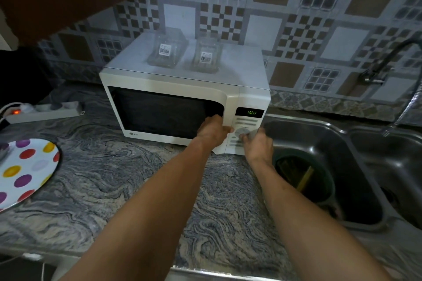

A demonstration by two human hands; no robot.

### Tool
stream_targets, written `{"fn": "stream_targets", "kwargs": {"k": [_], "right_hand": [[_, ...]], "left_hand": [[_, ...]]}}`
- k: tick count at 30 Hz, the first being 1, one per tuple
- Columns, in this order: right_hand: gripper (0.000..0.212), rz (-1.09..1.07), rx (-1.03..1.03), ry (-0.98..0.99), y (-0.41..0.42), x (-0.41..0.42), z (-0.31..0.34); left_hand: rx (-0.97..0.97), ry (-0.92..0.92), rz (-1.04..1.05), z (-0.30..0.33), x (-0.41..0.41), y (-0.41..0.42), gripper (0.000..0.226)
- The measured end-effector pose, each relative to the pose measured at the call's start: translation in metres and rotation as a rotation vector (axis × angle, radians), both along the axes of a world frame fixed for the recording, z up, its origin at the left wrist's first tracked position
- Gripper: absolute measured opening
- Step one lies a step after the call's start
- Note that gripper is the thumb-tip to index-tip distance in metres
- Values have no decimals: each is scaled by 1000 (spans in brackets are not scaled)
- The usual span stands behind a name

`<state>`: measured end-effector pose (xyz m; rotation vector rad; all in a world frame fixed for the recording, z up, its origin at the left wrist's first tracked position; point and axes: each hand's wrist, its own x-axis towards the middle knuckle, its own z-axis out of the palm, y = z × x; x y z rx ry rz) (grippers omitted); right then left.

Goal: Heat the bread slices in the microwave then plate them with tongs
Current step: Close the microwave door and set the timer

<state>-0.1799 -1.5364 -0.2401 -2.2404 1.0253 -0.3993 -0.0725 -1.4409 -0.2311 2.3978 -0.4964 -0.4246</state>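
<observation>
A white microwave [164, 80] stands on the counter with its door closed and green digits lit on its display [250, 112]. My left hand [212, 132] grips the right edge of the door [159, 114], fingers curled into the handle recess. My right hand [259, 146] is at the control panel, slightly blurred, with fingertips pinching the round dial [241, 132]. A polka-dot plate [27, 171] lies at the left of the counter. The dark door window hides any bread inside. A grey object at the plate's left edge is too cut off to identify.
Two clear glass jars [167, 51] stand on top of the microwave. A power strip [45, 110] with a red light lies to the back left. A steel double sink [342, 166] with a dark bowl [301, 178] and a tap [383, 61] sits right of the microwave.
</observation>
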Motion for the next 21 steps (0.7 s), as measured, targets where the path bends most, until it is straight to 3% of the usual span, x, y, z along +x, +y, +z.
{"fn": "stream_targets", "kwargs": {"k": [4, 10, 14, 17, 21], "right_hand": [[43, 9, 16, 163, 31, -8, -23], [66, 270, -15, 376, 90, -25, -90], [68, 452, -154, 478, 141, -34, -125], [65, 383, -267, 423, 160, -39, -137], [70, 334, -343, 399, 161, -42, -149]], "left_hand": [[174, -40, -88, -32, -16, 37, 54], [438, -120, -222, -109, -28, 168, 76], [452, -200, -177, -134, -30, 239, 74], [392, -358, -187, -155, -36, 261, 68], [342, -409, -179, -168, -37, 262, 66]]}}
